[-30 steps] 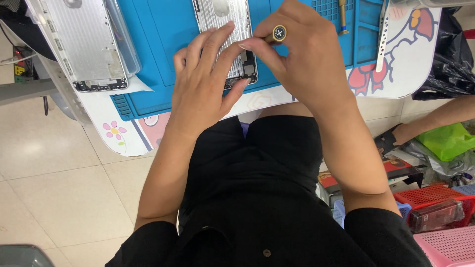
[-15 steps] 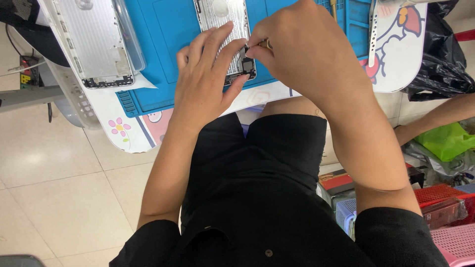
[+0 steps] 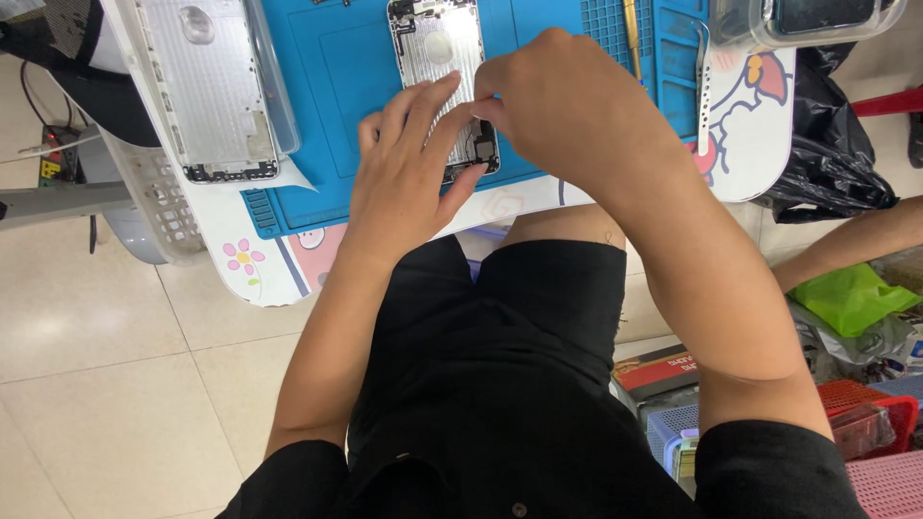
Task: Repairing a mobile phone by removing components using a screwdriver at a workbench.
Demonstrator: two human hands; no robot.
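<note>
A: What are the 2 hands on?

B: A phone shell [image 3: 442, 58] — a flat, silvery metal rectangle with rounded corners, opened so its inner face shows. Small dark parts crowd its near end. It lies on the blue mat [image 3: 336, 86].

A: Which way does it run?

B: Its long axis runs away from the person, tilted slightly. The near end sits under the hands, just inside the mat's near edge; the far end points off toward the top of the table [image 3: 740, 125].

A: And the fingers?

B: The left hand [image 3: 409, 183] lies flat over the shell's near end, fingers long and slightly spread, the thumb hooked at the lower corner. The right hand [image 3: 567, 115] is bunched, fingertips drawn together at the shell's right edge — what they pinch I cannot tell; the knuckles hide it.

A: The mat's texture?

B: Smooth and rubbery-looking, with ribbed slots along the near edge and a small grid at the far right. A yellow tool [image 3: 632, 34] lies on that grid.

A: Anything else?

B: A second shell [image 3: 207, 86], the same dull metal, rests at the left over a white basket [image 3: 163, 207].
</note>
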